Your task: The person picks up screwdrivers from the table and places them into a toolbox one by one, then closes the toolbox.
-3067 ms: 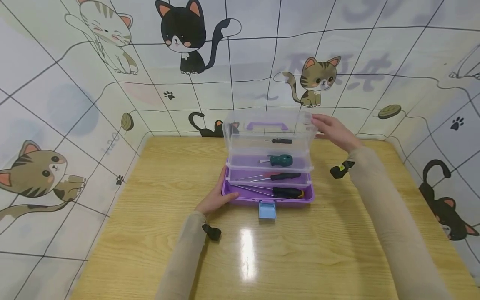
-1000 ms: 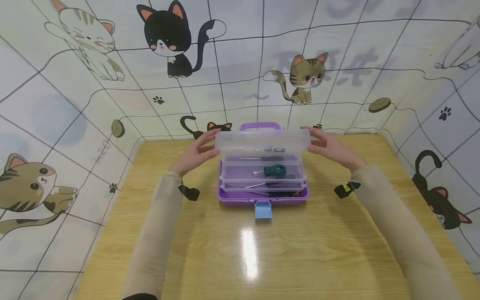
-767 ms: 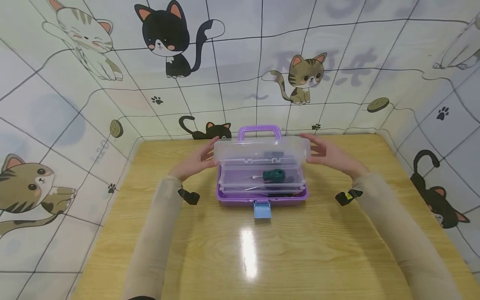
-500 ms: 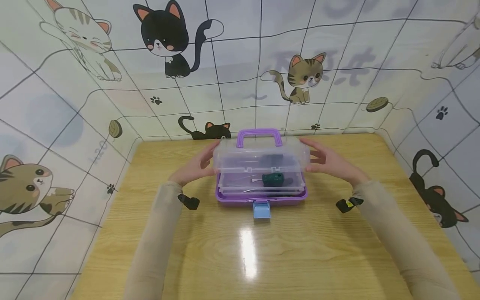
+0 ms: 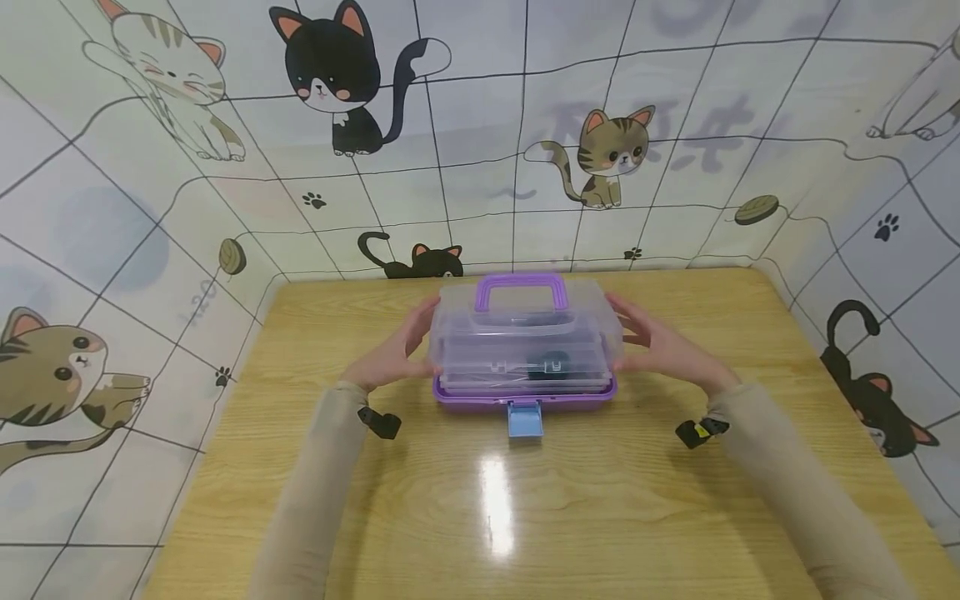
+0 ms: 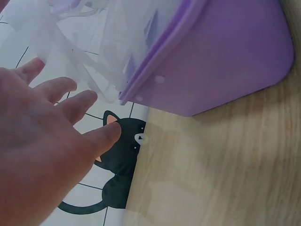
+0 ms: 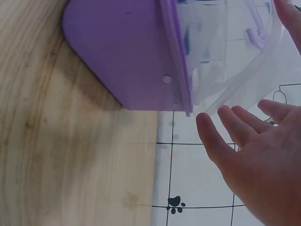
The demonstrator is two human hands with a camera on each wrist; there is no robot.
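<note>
A purple toolbox (image 5: 480, 405) stands on the table, its clear lid (image 5: 457, 310) lowered over the trays but with its front edge still above the rim. The lid carries a purple handle (image 5: 522, 280); a light blue latch (image 5: 525, 420) hangs down at the front. Through the plastic, a dark green screwdriver (image 5: 551, 365) shows blurred. At the lid's left end is my left hand (image 5: 393, 350), fingers extended and spread along it. My right hand (image 5: 667, 350) is at the opposite end in a similar pose. Both wrist views show the fingertips at the lid's edge.
The wooden table (image 5: 420, 517) spreads out in front and to both sides of the toolbox. Behind it rises a wall (image 5: 495, 125) printed with cartoon cats, with more printed walls at left and right. A black wrist camera (image 5: 380, 422) sits on my left sleeve.
The lid has swung forward and down from upright over the trays. My left hand has left the base and moved up to the lid; both hands have come down with it.
</note>
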